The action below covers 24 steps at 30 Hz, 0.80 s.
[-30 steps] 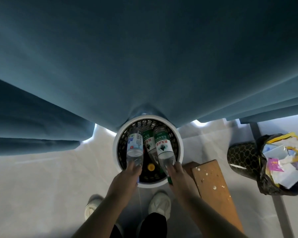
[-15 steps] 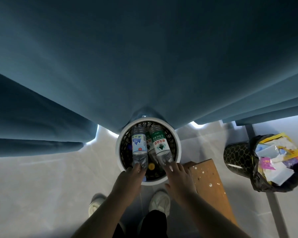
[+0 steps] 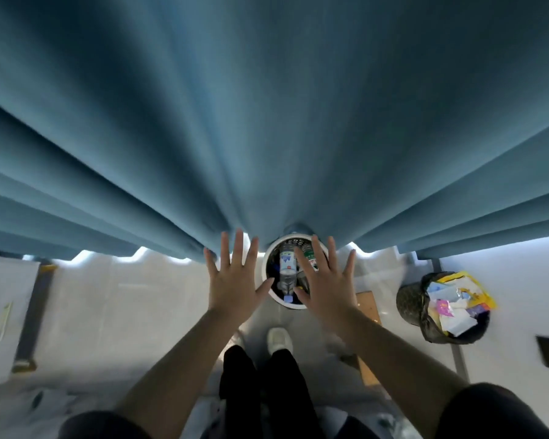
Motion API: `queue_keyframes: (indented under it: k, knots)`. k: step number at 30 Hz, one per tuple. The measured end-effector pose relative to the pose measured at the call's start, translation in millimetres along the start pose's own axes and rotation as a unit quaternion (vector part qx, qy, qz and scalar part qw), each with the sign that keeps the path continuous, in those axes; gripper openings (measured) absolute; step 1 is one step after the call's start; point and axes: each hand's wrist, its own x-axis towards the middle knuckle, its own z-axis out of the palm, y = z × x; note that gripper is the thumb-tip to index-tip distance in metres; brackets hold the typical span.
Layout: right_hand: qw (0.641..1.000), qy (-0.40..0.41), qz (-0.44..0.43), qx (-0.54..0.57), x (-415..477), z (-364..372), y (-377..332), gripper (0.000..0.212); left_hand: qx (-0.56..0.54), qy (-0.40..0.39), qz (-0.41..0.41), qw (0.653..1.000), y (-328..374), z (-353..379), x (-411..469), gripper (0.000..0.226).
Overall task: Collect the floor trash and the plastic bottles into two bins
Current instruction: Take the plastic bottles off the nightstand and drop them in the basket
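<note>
Teal curtain is hanging along the far side, its hem hiding the far edge of the white bin on the pale floor. Both sets of fingers are spreading straight and wide, gripping nothing. The left hand is hovering just left of the bin, while the right hand is covering its right part and half of a green-labelled bottle. A clear blue-labelled bottle is lying inside beside it, cap nearest. Farther right, a black bin is holding crumpled paper and wrappers. Blur is smearing the frame's edges.
</note>
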Motion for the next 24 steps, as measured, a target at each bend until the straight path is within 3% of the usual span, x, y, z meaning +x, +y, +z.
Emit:
queue_keyframes:
  k: [8,15,24]
  knots:
    - [0.988,0.138,-0.068,0.012,-24,-95,-37,0.08,0.0,0.123,-0.099,0.987,-24,-87,-71,0.081]
    - [0.972,0.164,-0.163,0.029,-13,-134,-78,0.074,-0.047,0.162,-0.224,0.96,-47,-105,-109,0.077]
    - [0.931,0.206,-0.302,0.012,18,-173,-203,0.08,-0.067,0.202,-0.374,0.903,-142,-110,-155,0.077]
